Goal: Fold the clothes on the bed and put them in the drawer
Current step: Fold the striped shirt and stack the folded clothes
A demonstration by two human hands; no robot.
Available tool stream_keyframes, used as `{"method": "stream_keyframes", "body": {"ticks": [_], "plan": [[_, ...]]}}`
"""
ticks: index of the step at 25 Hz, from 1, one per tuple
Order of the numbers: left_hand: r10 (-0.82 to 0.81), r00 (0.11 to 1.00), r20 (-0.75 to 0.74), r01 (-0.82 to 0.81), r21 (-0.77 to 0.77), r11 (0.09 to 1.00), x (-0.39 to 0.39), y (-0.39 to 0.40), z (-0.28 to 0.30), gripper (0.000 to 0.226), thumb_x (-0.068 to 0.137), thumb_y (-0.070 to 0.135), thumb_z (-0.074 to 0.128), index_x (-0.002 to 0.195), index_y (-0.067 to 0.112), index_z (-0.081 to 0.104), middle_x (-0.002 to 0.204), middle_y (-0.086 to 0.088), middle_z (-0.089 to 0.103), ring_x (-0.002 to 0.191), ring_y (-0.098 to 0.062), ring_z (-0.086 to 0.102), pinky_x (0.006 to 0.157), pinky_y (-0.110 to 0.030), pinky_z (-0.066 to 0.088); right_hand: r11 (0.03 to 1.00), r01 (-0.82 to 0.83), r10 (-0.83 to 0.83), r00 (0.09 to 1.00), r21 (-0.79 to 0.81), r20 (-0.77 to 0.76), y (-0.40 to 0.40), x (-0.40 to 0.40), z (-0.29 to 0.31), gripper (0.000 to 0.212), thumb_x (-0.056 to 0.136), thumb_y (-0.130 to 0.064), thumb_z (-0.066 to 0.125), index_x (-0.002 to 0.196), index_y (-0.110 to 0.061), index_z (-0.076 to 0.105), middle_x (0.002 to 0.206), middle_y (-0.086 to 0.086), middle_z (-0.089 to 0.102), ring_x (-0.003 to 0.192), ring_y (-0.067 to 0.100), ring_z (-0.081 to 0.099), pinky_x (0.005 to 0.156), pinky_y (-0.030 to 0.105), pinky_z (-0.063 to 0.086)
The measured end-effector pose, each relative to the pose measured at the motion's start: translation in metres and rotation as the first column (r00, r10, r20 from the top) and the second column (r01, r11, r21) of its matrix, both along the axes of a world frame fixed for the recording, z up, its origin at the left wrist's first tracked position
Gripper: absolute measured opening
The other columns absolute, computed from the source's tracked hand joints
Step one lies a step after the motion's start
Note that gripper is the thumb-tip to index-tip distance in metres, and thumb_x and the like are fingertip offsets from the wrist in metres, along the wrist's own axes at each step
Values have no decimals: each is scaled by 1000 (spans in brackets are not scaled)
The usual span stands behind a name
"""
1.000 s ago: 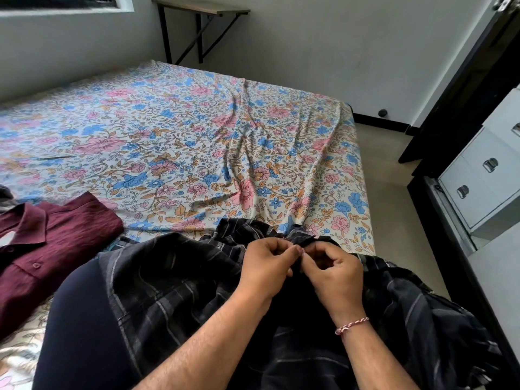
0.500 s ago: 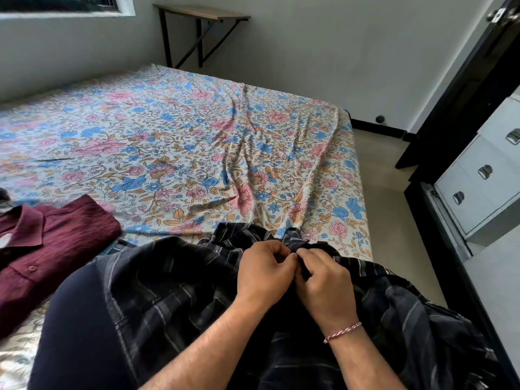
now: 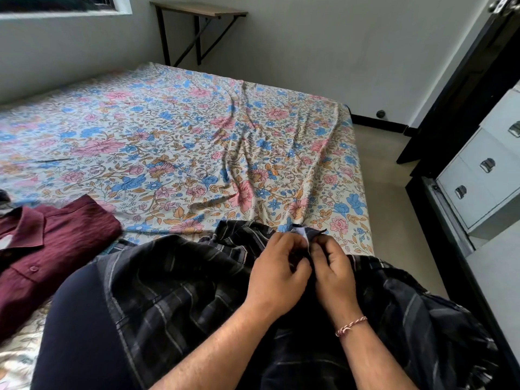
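Note:
A dark checked shirt (image 3: 174, 294) lies spread over my lap at the near edge of the bed (image 3: 197, 142). My left hand (image 3: 277, 273) and my right hand (image 3: 333, 270) sit side by side at its upper edge, both pinching the fabric near a small white label. A folded maroon shirt (image 3: 47, 254) rests on the floral sheet to my left. The white drawer unit (image 3: 478, 178) with metal handles stands at the right, across the floor gap.
A black door frame (image 3: 461, 88) stands beside the drawers. A small wall-mounted shelf (image 3: 197, 9) is at the far wall behind the bed. Bare floor (image 3: 394, 206) runs between bed and drawers.
Both hands stay at the shirt's upper edge, fingers shifting slightly as they work the fabric. The view has tilted a little; the shirts have not moved.

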State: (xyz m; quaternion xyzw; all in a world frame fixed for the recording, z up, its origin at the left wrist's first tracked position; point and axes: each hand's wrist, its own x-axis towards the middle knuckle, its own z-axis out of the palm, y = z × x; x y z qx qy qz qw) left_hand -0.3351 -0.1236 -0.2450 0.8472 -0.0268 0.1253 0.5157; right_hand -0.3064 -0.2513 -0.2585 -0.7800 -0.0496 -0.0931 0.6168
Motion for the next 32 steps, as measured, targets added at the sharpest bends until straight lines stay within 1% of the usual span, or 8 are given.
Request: {"method": "stream_keyframes", "body": {"ticks": [3, 7, 12, 15, 20, 24, 29, 32], "plan": [[-146, 989, -8, 140, 334, 932, 0, 7, 4, 66, 87, 21, 58, 149, 37, 41, 138, 15, 48, 103, -20, 67, 82, -41, 59, 994, -77, 83, 994, 73, -70, -6, 2, 5, 32, 99, 1, 58, 118, -23, 64, 106, -10, 74, 104, 11, 68, 91, 25, 53], [-99, 990, 99, 43, 457, 889, 25, 37, 26, 39, 92, 14, 56, 124, 32, 70, 118, 9, 68, 96, -21, 70, 83, -39, 60, 775, -39, 61, 998, -631, 14, -18, 7, -7, 33, 87, -18, 76, 117, -30, 69, 99, -14, 75, 92, 8, 70, 79, 28, 54], [-253, 962, -99, 259, 612, 747, 95, 95, 75, 7, 94, 35, 75, 97, 30, 77, 84, 13, 73, 75, -7, 67, 77, -29, 60, 996, -85, 87, 982, 14, -166, -49, 42, 27, 5, 83, -19, 81, 87, -18, 80, 87, 1, 79, 80, 13, 73, 79, 29, 57], [-455, 876, -159, 473, 462, 750, 136, 107, 104, 11, 93, 24, 78, 102, 21, 83, 93, 11, 79, 81, 2, 69, 76, -15, 52, 973, -194, 161, 957, -122, -242, -66, 78, 69, 9, 85, -24, 77, 84, -16, 81, 84, 7, 79, 76, 16, 71, 78, 33, 56], [-228, 926, 301, -48, 692, 720, 184, 83, 151, 21, 100, 26, 58, 109, 26, 76, 106, 2, 76, 96, -24, 71, 78, -33, 54, 851, 366, -257, 916, -377, 308, -53, 129, 143, 21, 83, -33, 85, 71, -19, 75, 64, -10, 68, 56, 0, 58, 60, 22, 45], [-98, 895, 435, -138, 479, 867, 128, 73, 124, 33, 96, 35, 47, 107, 33, 78, 100, 6, 71, 82, -21, 68, 68, -34, 55, 748, 474, -150, 803, -465, 576, -38, 88, 123, 9, 89, -20, 79, 84, -16, 73, 80, -3, 69, 76, 18, 64, 69, 34, 51], [109, 967, -231, -109, 11, 994, 24, 47, 9, 21, 91, 20, 68, 98, 32, 83, 88, 17, 75, 90, -3, 71, 81, -22, 52, 833, 163, -199, 980, -529, -10, -21, -8, 24, 16, 81, -31, 83, 71, -27, 72, 67, -19, 70, 66, -2, 65, 62, 19, 49], [152, 938, -312, -240, -266, 934, -14, 27, -8, 19, 97, 18, 68, 96, 29, 84, 89, 16, 79, 88, 4, 71, 84, -20, 54, 948, 71, -143, 966, -311, -216, -11, -43, 2, 19, 87, -26, 80, 71, -21, 73, 59, -12, 67, 53, 3, 58, 55, 20, 45]]}}
